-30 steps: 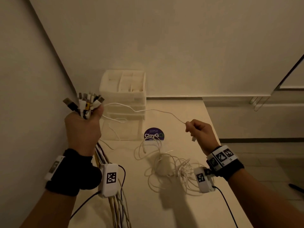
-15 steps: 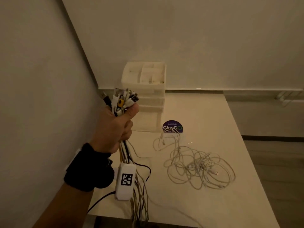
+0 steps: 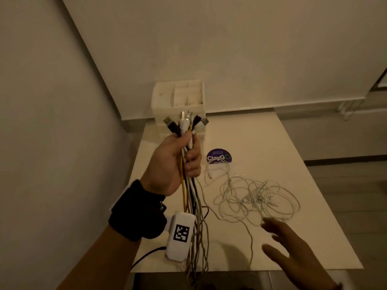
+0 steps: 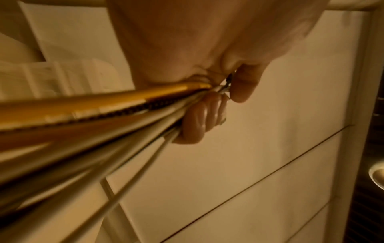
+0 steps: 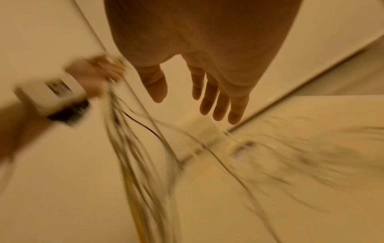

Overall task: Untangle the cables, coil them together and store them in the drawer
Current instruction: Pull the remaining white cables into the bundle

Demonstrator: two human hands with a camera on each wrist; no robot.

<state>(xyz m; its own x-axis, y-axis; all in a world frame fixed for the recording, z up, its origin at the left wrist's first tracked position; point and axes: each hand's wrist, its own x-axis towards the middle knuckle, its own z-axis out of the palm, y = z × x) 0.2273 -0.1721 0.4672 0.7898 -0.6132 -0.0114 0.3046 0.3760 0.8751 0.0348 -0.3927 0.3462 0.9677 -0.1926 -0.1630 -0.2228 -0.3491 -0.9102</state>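
My left hand [image 3: 178, 164] is raised above the table's left side and grips a bundle of cables [image 3: 191, 206] just below their plugs [image 3: 185, 124]; yellow, white and black strands hang down past the table's front edge. In the left wrist view the fingers [image 4: 199, 118] curl round the cable bundle [image 4: 104, 111]. A tangle of thin white cables [image 3: 255, 197] lies loose on the table. My right hand [image 3: 293, 252] hovers open at the lower right, near the tangle, holding nothing; its straight fingers [image 5: 216, 102] show in the blurred right wrist view. The white drawer unit [image 3: 180, 101] stands at the back.
The cream table [image 3: 293, 155] sits in a corner, with walls at the left and behind. A round dark ClayGo sticker [image 3: 218, 156] lies in front of the drawer unit. The table's right edge drops to the floor.
My right hand let go of the white cable it was pulling, left the view, and has come back open at the lower right. The left hand with the bundle shifted toward the middle.
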